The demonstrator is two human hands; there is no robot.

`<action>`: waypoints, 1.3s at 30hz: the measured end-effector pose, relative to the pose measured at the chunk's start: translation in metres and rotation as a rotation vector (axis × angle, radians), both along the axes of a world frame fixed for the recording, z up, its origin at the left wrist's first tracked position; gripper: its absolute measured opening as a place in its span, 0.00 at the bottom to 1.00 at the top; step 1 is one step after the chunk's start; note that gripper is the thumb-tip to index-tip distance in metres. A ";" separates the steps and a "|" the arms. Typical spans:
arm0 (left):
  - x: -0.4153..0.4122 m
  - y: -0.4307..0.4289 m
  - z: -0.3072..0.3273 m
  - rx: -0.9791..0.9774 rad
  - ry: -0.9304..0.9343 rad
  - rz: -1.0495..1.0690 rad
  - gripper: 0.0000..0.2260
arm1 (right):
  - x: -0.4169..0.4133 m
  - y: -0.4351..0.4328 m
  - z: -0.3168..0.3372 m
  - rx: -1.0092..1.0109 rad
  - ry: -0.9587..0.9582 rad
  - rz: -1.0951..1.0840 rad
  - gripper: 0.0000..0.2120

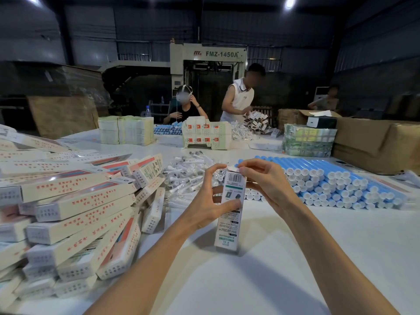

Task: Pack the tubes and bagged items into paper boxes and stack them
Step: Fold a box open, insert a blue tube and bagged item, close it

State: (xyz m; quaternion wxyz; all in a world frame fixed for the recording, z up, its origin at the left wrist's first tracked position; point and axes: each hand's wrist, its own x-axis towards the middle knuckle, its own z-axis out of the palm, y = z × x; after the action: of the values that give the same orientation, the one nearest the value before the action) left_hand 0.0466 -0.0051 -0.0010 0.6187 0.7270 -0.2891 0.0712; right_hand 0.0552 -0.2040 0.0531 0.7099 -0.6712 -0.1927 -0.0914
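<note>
The left hand (pixel 210 196) grips an upright paper box (pixel 230 214) (barcode up). The right hand (pixel 261 178) pinches its top flap (pixel 233 168).

Machine (pixel 208 64): "FMZ-1450A". Held box (pixel 229 214): "X SL", barcode.

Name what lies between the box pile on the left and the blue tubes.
Head view: the bagged items lie between the box pile and blue tubes; nearer, the held box too.
</note>
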 end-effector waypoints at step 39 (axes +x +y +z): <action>-0.011 -0.038 -0.017 -0.154 0.068 0.012 0.34 | -0.043 -0.022 -0.060 -0.217 0.199 0.076 0.24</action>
State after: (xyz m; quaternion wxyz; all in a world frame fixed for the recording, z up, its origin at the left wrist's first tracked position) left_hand 0.0353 -0.0428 -0.0183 0.6818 0.6811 -0.2572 0.0722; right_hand 0.0117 -0.2258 -0.0074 0.6516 -0.7420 -0.1555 0.0239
